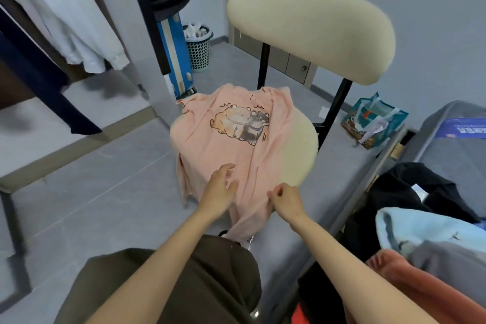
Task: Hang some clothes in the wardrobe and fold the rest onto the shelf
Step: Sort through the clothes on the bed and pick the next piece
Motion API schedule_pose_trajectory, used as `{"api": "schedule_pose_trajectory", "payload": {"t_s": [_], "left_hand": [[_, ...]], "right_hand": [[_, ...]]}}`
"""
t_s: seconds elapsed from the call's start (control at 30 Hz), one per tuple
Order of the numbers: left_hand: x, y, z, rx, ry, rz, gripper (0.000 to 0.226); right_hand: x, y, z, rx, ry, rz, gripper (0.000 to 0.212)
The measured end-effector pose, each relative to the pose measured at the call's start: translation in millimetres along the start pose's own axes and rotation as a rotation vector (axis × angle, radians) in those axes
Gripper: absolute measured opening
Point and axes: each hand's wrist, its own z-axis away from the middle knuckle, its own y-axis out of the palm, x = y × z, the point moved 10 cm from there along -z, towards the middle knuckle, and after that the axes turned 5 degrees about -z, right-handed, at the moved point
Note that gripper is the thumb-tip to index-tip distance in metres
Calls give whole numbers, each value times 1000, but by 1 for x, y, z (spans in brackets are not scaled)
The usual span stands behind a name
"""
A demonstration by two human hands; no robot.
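A pink T-shirt (223,139) with a cartoon animal print lies spread over the cream seat of a chair (297,155), its lower part hanging off the near edge. My left hand (218,187) rests flat on the shirt's lower half, fingers relaxed. My right hand (285,198) pinches a fold of the pink fabric near the hem, fingers curled. The open wardrobe (86,92) is at the left, with white garments (73,21) and a dark one (39,81) hanging inside above its grey floor panel.
The chair's cream backrest (310,31) rises behind the seat. A bed at the right holds a pile of clothes: black (415,187), light blue (426,234), orange-pink (410,284). A blue suitcase (176,55), a mesh bin (198,47) and a teal bag (373,123) stand on the grey floor.
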Motion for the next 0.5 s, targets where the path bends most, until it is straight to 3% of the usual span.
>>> {"api": "schedule_pose_trajectory", "payload": {"t_s": [0.17,0.23,0.3,0.33,0.4,0.5], "left_hand": [[5,11,20,3,28,-16,47],[5,21,29,24,70,-51,50],[4,28,38,27,125,-81,50],[3,31,42,24,150,-91,49],[6,37,49,21,171,-92,50],[14,42,53,32,166,-83,53]], "right_hand": [[-36,-52,13,-267,95,-358,19],[-49,-62,19,-328,112,-402,24],[-54,-65,25,-351,107,-430,15],[-56,-62,26,-331,112,-465,12],[-57,-48,29,-203,154,-533,28],[-49,-23,40,107,199,-432,36]]}}
